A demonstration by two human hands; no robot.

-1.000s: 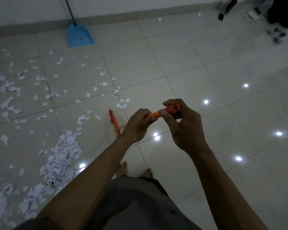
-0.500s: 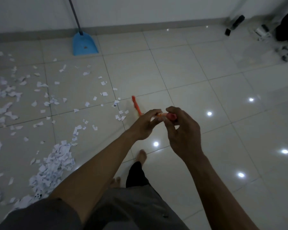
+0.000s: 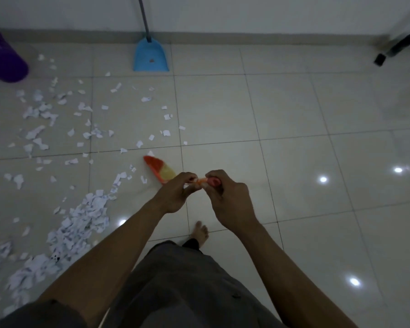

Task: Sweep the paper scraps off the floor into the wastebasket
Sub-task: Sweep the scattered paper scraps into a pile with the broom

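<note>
White paper scraps (image 3: 85, 216) lie scattered over the left half of the tiled floor, heaped densest at the lower left. Both hands grip the orange handle of a broom, my left hand (image 3: 175, 195) just below my right hand (image 3: 227, 200) at the handle's top end. The broom's orange and yellow head (image 3: 160, 169) rests on the floor ahead of my hands, beside the right edge of the scraps. A purple wastebasket (image 3: 3, 58) stands at the far left near the wall.
A blue dustpan (image 3: 151, 55) with a long grey handle leans against the back wall. A dark brush-like object (image 3: 395, 49) lies at the far right by the wall. My bare foot (image 3: 200, 233) stands below my hands. Bare tiles stretch to the right.
The view has tilted up and left, so the wastebasket has come into sight. The broom head has swung and now shows its broad side near the scraps. One foot has stepped forward.
</note>
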